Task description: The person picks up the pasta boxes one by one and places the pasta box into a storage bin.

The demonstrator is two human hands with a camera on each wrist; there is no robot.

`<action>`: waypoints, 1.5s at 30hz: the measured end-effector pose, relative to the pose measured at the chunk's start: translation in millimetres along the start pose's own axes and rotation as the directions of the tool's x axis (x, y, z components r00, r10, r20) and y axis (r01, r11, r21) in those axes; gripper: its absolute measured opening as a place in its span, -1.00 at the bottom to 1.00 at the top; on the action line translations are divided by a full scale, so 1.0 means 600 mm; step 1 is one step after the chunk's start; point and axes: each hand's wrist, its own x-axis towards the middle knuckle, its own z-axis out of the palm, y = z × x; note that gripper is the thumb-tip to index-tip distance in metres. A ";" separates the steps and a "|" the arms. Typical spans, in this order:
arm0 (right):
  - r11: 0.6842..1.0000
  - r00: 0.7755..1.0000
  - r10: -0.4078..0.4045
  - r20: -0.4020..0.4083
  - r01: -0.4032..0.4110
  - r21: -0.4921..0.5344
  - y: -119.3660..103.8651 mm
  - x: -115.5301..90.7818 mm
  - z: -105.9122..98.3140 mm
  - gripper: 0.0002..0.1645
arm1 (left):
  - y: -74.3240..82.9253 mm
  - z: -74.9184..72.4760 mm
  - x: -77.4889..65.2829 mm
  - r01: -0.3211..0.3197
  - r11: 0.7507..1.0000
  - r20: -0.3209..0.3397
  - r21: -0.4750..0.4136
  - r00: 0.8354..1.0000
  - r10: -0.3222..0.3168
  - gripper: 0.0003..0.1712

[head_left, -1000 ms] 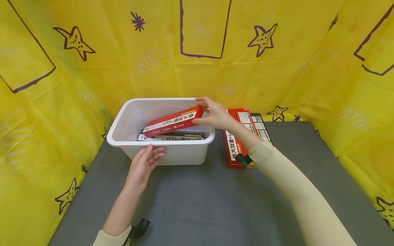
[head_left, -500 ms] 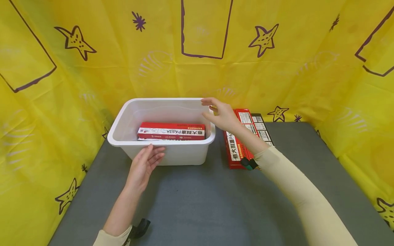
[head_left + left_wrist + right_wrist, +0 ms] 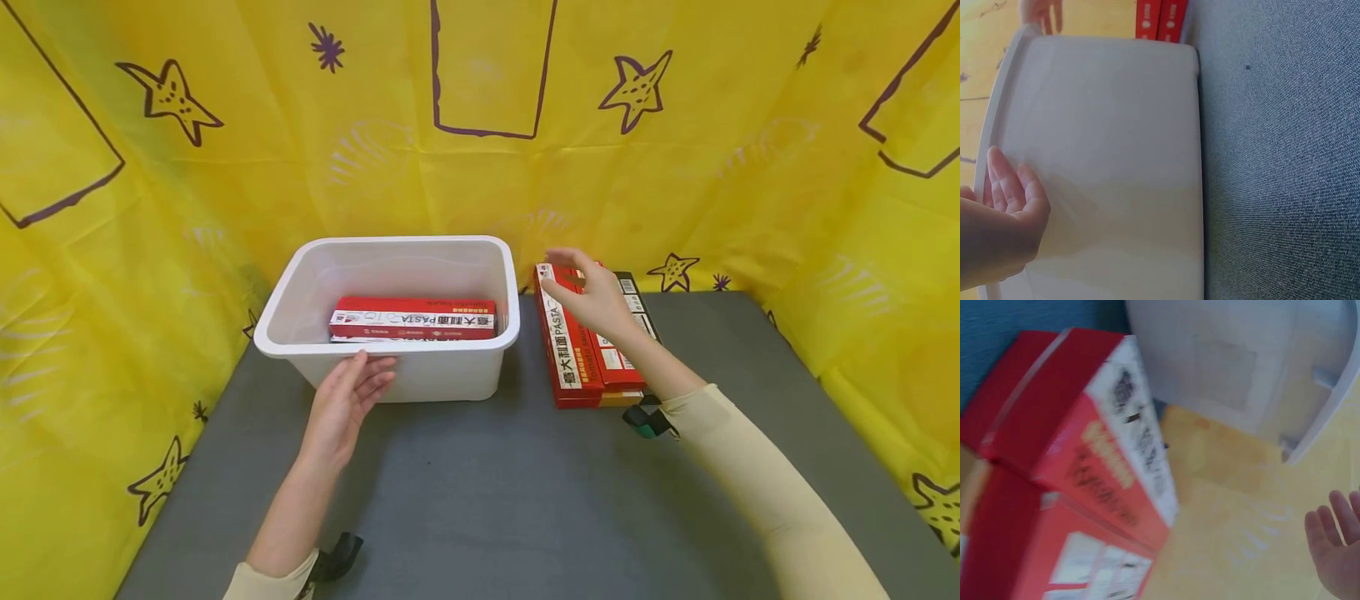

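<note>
My left hand [image 3: 341,408] touches the front of a white plastic bin [image 3: 382,242], fingertips right under its rim. In the left wrist view, the left hand [image 3: 1013,212] lies along the bin's wall with loosely bent fingers. Inside the bin, a red pasta box [image 3: 412,318] lies flat on top of another box. My right hand [image 3: 592,300], holding nothing, is over the boxes on the right, thumb and fingers apart. Beneath it is a stack with a red pasta box [image 3: 567,342] on its left and a second red box [image 3: 617,367] beside it.
A black box [image 3: 637,304] stands at the right of the stack, partly hidden by the right hand. Yellow printed cloth [image 3: 480,192] hangs behind and at both sides of the grey table [image 3: 480,500]. The bin's right wall faces the stack across a narrow gap.
The right hand let go of the red pasta box, which dropped from a tilt to flat in the bin. That hand then moved right over the stack. The left hand stayed at the rim.
</note>
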 end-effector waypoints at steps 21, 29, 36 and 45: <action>0.984 0.981 0.175 -0.085 -0.177 -0.021 0.104 -0.108 -0.043 -0.41 | -0.003 0.005 0.002 -0.021 0.999 -0.042 0.034 0.999 0.022 -0.79; 0.962 0.964 0.228 -0.138 -0.245 -0.120 0.138 -0.141 -0.049 -0.24 | -0.001 0.005 0.001 -0.023 0.995 -0.076 0.102 0.997 0.031 -0.70; 0.949 0.962 0.249 -0.113 -0.266 -0.168 0.152 -0.168 -0.049 -0.09 | -0.004 0.007 0.002 -0.050 0.986 -0.090 0.159 0.994 0.065 -0.68; 0.952 0.960 0.276 -0.049 -0.280 -0.126 0.161 -0.183 -0.039 0.02 | -0.006 0.006 0.003 -0.075 0.981 -0.085 0.178 0.992 0.091 -0.65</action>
